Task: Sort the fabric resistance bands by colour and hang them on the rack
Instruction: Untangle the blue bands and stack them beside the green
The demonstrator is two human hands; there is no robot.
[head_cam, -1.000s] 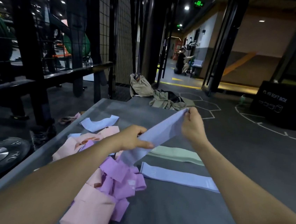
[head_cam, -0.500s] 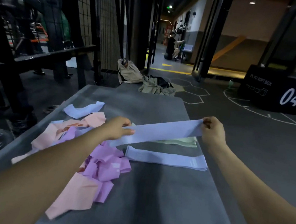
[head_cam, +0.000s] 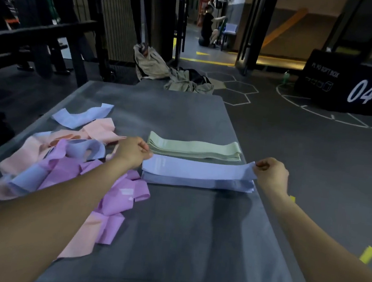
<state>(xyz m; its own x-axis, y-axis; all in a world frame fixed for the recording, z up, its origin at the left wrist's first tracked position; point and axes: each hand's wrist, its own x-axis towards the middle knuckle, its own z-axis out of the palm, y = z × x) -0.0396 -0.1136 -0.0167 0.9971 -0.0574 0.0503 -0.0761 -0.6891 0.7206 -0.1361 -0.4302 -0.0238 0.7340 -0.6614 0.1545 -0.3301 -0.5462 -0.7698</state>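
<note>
A pale blue fabric resistance band [head_cam: 197, 170] is stretched flat and taut between 2 hands, its long axis running left to right across the grey padded mat [head_cam: 169, 242], directly above a blue band stack [head_cam: 196, 181] that lies along the same line. The left hand [head_cam: 132, 150] pinches the band's left end between curled fingers and thumb; the right hand [head_cam: 271, 174] pinches the right end the same way, at the mat's right edge. The held strip is a smooth, matte, ribbon-like loop pressed flat, with square-cut ends. Just beyond it lies a green band stack [head_cam: 194, 149], several layers deep, also set crosswise with its edges neatly lined up. To the left sits an unsorted heap: soft, crumpled pink bands [head_cam: 42, 148], purple bands [head_cam: 114, 200] with a small pale label, and more blue loops twisted among them, while 1 loose blue band [head_cam: 82, 116] curls near the mat's far left side. Beyond the mat, rumpled khaki clothing [head_cam: 186, 81] lies on the dark floor, and a black soft box [head_cam: 356, 87] marked 04 stands at the far right beside white floor markings.
</note>
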